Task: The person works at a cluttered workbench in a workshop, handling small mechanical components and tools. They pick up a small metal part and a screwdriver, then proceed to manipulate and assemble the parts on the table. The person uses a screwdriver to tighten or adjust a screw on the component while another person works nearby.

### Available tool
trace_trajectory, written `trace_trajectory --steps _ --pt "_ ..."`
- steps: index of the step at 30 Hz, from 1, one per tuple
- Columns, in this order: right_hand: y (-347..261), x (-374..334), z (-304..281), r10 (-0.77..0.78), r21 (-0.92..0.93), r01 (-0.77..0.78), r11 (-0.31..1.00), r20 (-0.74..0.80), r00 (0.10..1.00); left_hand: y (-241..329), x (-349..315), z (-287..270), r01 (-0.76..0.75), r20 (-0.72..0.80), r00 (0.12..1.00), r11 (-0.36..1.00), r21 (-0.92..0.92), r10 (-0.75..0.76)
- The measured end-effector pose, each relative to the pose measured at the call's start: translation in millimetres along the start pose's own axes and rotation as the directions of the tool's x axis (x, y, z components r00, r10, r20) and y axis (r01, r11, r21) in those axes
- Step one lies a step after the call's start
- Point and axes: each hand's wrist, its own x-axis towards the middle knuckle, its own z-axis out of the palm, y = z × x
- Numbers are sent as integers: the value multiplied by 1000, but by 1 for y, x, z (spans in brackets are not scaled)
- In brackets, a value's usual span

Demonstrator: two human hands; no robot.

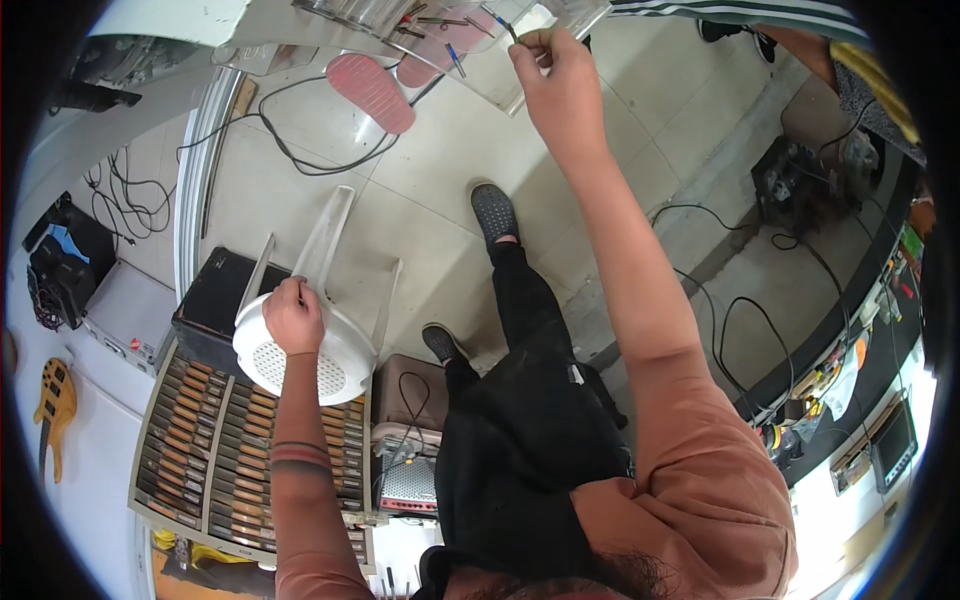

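My left hand (293, 316) is closed on the rim of a white plastic stool (345, 345), whose seat has a grid of small holes. The stool is tipped, and its legs point toward the far side. Far ahead, my right hand (560, 90) is raised over a clear see-through surface (500, 88), thumb and forefinger pinched together. They hold the end of a thin blue-and-dark stick (497, 20), too small to name. Several similar thin sticks lie on the clear surface beside it, one of them blue (456, 60).
A pink sandal (370, 92) and a looping black cable (290, 150) lie on the tiled floor. At left stand a drawer cabinet (240, 460) and a black box (215, 310). A perforated amplifier-like box (410, 482) is by my legs. More cables (725, 320) trail at right.
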Motion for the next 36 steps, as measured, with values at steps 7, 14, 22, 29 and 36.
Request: trace_trajectory --steps 7,14,22,29,36 --pt "-19 -28 -39 27 104 -29 994 21 999 8 8 -2 4 -51 999 999 33 -2" --pt "4 -27 -37 211 278 -237 931 119 970 8 7 -1 14 -35 999 999 34 -13" --pt "28 7 -10 352 586 -511 630 371 859 12 7 -5 38 5 999 998 54 -39" --pt "14 53 26 -205 -251 266 931 245 948 12 7 -2 7 -30 1000 999 45 -6" --pt "44 57 56 -417 -372 477 796 234 878 14 8 -4 -11 -32 999 999 43 12"
